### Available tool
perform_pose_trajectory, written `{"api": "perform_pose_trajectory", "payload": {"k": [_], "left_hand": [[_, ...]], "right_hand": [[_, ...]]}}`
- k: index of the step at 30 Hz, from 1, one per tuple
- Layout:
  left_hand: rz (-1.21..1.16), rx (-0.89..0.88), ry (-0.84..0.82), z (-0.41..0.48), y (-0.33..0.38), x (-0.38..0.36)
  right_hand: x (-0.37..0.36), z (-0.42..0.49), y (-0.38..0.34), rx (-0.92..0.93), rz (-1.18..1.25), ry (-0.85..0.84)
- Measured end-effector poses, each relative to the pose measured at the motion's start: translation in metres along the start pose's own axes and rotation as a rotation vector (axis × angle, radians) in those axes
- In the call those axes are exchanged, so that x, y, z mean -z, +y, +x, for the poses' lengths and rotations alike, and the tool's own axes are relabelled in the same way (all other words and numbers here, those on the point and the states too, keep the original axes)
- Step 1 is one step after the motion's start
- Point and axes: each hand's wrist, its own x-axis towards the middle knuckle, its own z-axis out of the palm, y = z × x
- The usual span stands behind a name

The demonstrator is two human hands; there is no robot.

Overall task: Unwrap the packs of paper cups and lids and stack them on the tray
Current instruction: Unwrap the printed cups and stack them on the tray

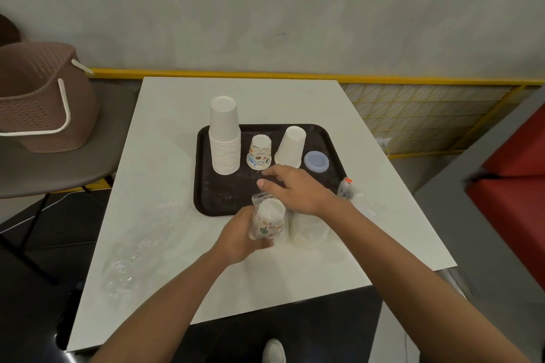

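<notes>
head view: left hand (237, 240) curled round a clear-wrapped pack of printed paper cups (269, 219). The pack is upright, cup bottoms up, at the near edge of the dark rectangular plastic tray (212, 197). The right hand (298, 193) is palm down just behind and above the pack, fingers loosely spread over the tray, thumb near the top of the wrap. Cannot tell if it touches the wrap.

Tray back row, left to right, all cups inverted:
- tall stack of white paper cups (224, 141)
- short stack of printed paper cups (259, 153)
- lone white paper cup (290, 146)
- small pile of pale blue round plastic lids (316, 160)

On the white square table (177, 103), just right of the held pack: translucent wrapped pack (309, 230), contents unclear. Crumpled clear plastic wrap (138, 247) lies on the table's left side. Another clear wrap with an orange tag (347, 187) lies just off the tray's right edge. Brown perforated plastic basket (38, 103) sits on a grey chair (59, 168) left of the table.
</notes>
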Motion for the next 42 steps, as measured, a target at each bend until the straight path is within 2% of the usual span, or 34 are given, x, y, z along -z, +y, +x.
{"api": "perform_pose_trajectory", "payload": {"k": [5, 14, 21, 26, 34, 42], "left_hand": [[0.02, 0.055, 0.03, -0.002, -0.008, -0.002], [-0.043, 0.124, 0.145, -0.023, -0.023, 0.015], [-0.059, 0.148, 0.144, -0.031, -0.022, 0.018], [-0.128, 0.184, 0.141, -0.032, -0.024, 0.015], [-0.138, 0.248, 0.1, -0.031, -0.026, 0.005], [-0.168, 0.298, 0.091, -0.029, -0.03, 0.002]], "right_hand": [[-0.005, 0.002, -0.005, -0.028, 0.049, -0.002], [-0.047, 0.0, -0.004, -0.089, 0.11, -0.133], [-0.081, -0.003, 0.011, -0.132, 0.354, 0.042], [-0.088, -0.006, 0.026, -0.16, 0.513, 0.077], [-0.125, -0.01, 0.055, -0.203, 0.62, 0.192], [-0.144, -0.009, 0.066, -0.253, 0.618, 0.213]]}}
